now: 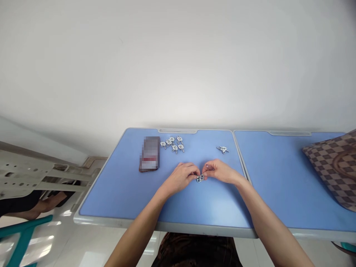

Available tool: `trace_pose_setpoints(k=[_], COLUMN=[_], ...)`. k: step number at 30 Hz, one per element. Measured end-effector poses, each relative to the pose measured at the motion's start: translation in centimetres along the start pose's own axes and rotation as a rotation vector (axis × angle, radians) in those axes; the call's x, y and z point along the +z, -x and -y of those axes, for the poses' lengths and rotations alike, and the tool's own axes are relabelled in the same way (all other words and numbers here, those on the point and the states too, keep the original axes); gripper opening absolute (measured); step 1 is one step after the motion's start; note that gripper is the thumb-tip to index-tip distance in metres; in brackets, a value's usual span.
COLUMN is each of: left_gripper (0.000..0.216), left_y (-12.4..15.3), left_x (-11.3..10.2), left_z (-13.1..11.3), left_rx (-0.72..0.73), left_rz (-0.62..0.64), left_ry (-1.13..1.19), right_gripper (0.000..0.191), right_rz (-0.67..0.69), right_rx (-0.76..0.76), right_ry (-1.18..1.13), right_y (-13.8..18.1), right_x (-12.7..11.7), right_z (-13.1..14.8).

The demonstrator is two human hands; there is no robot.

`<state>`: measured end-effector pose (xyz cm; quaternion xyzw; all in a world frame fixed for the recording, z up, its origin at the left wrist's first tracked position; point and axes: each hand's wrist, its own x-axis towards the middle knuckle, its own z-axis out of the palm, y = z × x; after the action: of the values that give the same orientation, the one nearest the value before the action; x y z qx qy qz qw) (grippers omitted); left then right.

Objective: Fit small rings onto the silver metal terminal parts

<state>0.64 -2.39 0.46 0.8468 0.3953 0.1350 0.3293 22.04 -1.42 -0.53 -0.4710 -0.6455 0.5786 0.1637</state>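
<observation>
Near the middle of the blue desk (pixel 125 193), my left hand (pixel 183 176) and my right hand (pixel 219 171) meet fingertip to fingertip. Between them they pinch a small silvery metal fitting (pixel 201 178) with ring-like parts, partly hidden by the fingers. Its exact kind is too small to make out. Further back on the left lies a loose group of several similar metal fittings (pixel 174 148), with rings and bolt-like stems. A few more slim metal pieces (pixel 223 149) lie together behind my right hand.
A phone (pixel 150 154) with a blurred screen lies at the desk's left. A second blue desk (pixel 278 178) adjoins on the right, bearing a brown checkered bag (pixel 333 167). A white wall (pixel 178 66) stands behind. Another person's leg (pixel 41 207) shows at far left.
</observation>
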Motion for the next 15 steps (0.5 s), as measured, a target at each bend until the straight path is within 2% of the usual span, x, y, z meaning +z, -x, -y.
trace_pose_setpoints(k=[7, 15], left_gripper=[0.016, 0.016], left_y=[-0.05, -0.16], left_x=[0.00, 0.08], left_z=[0.11, 0.05], left_rx=[-0.007, -0.030], left_rz=[0.002, 0.016], left_ry=[0.045, 0.065], right_gripper=[0.009, 0.010], right_rz=[0.030, -0.057], right_rx=[-0.023, -0.068], right_ry=[0.041, 0.120], right_y=[0.25, 0.20], right_x=[0.20, 0.71], right_z=[0.02, 0.38])
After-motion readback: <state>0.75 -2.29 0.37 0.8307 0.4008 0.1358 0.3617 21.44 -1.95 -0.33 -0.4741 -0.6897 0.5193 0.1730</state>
